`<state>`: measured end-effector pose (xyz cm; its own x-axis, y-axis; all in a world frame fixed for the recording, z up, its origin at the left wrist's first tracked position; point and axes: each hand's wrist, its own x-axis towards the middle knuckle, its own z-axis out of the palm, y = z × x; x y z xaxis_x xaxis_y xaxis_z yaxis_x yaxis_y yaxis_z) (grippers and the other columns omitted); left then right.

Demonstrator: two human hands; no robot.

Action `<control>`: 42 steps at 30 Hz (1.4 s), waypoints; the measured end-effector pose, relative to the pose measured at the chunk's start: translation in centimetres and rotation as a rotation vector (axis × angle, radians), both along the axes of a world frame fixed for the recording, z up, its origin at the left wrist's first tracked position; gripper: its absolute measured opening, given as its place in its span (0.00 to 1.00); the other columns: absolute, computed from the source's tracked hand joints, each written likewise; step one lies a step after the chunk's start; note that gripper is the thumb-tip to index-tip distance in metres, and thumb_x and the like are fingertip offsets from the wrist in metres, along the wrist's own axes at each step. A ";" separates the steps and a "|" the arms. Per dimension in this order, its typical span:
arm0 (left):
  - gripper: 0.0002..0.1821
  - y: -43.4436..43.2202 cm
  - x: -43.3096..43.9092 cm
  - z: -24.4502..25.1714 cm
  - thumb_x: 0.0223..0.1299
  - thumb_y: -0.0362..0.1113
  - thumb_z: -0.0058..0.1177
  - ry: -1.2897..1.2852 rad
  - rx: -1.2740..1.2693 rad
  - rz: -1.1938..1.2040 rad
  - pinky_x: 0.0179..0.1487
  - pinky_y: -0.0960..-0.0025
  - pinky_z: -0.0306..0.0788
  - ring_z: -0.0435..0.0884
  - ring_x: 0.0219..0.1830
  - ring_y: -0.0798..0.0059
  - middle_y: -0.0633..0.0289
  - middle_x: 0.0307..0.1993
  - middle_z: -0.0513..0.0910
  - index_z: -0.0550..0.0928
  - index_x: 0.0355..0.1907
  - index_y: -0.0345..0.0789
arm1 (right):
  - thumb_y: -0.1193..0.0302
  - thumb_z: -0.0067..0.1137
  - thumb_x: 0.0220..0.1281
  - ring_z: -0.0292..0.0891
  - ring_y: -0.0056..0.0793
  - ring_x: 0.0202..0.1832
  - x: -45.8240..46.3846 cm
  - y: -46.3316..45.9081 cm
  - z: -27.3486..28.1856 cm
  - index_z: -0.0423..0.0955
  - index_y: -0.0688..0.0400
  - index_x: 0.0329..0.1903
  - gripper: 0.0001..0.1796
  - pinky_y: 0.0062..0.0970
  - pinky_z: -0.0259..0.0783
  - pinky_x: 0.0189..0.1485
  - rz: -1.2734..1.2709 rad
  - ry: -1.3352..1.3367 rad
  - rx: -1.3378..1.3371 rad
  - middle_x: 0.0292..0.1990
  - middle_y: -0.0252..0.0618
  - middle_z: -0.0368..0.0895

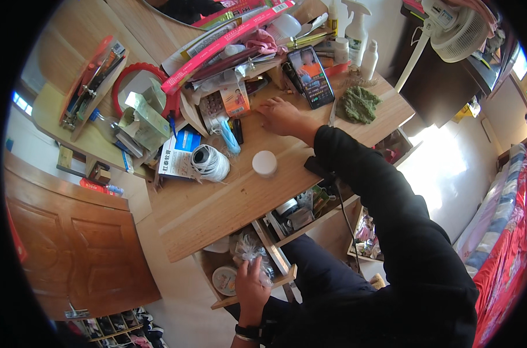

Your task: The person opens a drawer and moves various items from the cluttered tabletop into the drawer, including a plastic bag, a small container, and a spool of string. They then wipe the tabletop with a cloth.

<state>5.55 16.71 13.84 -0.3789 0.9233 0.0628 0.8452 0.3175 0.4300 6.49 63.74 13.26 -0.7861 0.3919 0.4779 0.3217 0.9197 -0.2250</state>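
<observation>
My left hand [251,285] reaches over the front of the open left drawer [224,302], its fingers on a clear plastic bag [248,246]. Whether they grip the bag is unclear. A round lidded tub [224,280] lies beside it in that drawer. My right hand [277,115] rests on the wooden desktop [211,213] with fingers loosely bent and nothing visible in it. Just left of its fingertips stands an orange and white box [235,99]. A smartphone [311,77] with a lit screen leans to its right. Nearer me are a white round-lidded jar [264,163] and a spool of white string [210,163].
A second open drawer [320,224] holds assorted small items, with a dark cable [348,230] hanging past it. Green crumpled cloth [359,104] lies at the desk's right. Spray bottle [356,32], red-framed mirror [139,69] and long pink box [228,45] crowd the back.
</observation>
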 end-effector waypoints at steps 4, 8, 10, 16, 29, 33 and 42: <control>0.27 0.1 0.0 -0.1 0.49 0.29 0.53 0.015 0.022 -0.013 0.52 0.52 0.72 0.76 0.49 0.44 0.43 0.49 0.75 0.77 0.58 0.37 | 0.63 0.58 0.59 0.82 0.42 0.41 4.2 -0.9 3.2 0.75 0.52 0.55 0.20 0.41 0.78 0.43 0.178 -0.039 -0.242 0.42 0.46 0.82; 0.28 -0.1 0.0 -0.3 0.48 0.28 0.52 -0.016 -0.016 0.009 0.52 0.52 0.72 0.76 0.50 0.44 0.44 0.49 0.75 0.77 0.57 0.37 | 0.66 0.55 0.65 0.80 0.32 0.19 13.4 -3.6 7.7 0.77 0.57 0.46 0.11 0.29 0.74 0.19 -0.024 0.081 -0.699 0.28 0.47 0.81; 0.28 -0.2 0.0 -0.4 0.47 0.28 0.52 -0.026 -0.004 0.003 0.52 0.51 0.72 0.76 0.50 0.44 0.44 0.49 0.75 0.77 0.57 0.36 | 0.67 0.58 0.60 0.82 0.37 0.31 15.9 -4.7 8.4 0.78 0.56 0.47 0.13 0.35 0.77 0.32 -0.166 -0.032 -0.510 0.31 0.45 0.82; 0.29 -0.3 0.2 -0.4 0.45 0.27 0.52 0.043 0.029 -0.006 0.53 0.52 0.72 0.75 0.50 0.45 0.46 0.50 0.74 0.77 0.56 0.37 | 0.69 0.66 0.50 0.71 0.44 0.54 17.1 -7.7 5.8 0.78 0.53 0.47 0.19 0.38 0.69 0.56 -0.126 -0.093 -0.276 0.45 0.41 0.75; 0.28 -0.6 0.3 -0.6 0.48 0.28 0.55 0.083 0.069 0.005 0.52 0.55 0.73 0.76 0.51 0.48 0.49 0.51 0.75 0.77 0.57 0.40 | 0.71 0.61 0.54 0.72 0.46 0.53 9.9 -10.2 6.7 0.77 0.57 0.40 0.10 0.39 0.71 0.55 0.049 0.099 -0.259 0.43 0.43 0.78; 0.27 -0.8 0.2 -0.8 0.48 0.28 0.55 0.056 0.070 0.004 0.51 0.54 0.73 0.77 0.51 0.48 0.49 0.51 0.75 0.77 0.56 0.40 | 0.64 0.62 0.58 0.69 0.49 0.59 7.6 -12.8 6.6 0.74 0.56 0.55 0.22 0.39 0.69 0.59 0.318 0.063 -0.233 0.54 0.48 0.75; 0.27 0.0 -1.2 4.2 0.55 0.33 0.57 -0.215 -0.065 -0.100 0.59 0.58 0.70 0.74 0.58 0.47 0.45 0.55 0.74 0.75 0.61 0.38 | 0.66 0.55 0.65 0.79 0.49 0.38 17.1 -6.3 6.5 0.78 0.60 0.43 0.11 0.40 0.74 0.43 -0.123 0.133 -0.446 0.37 0.48 0.82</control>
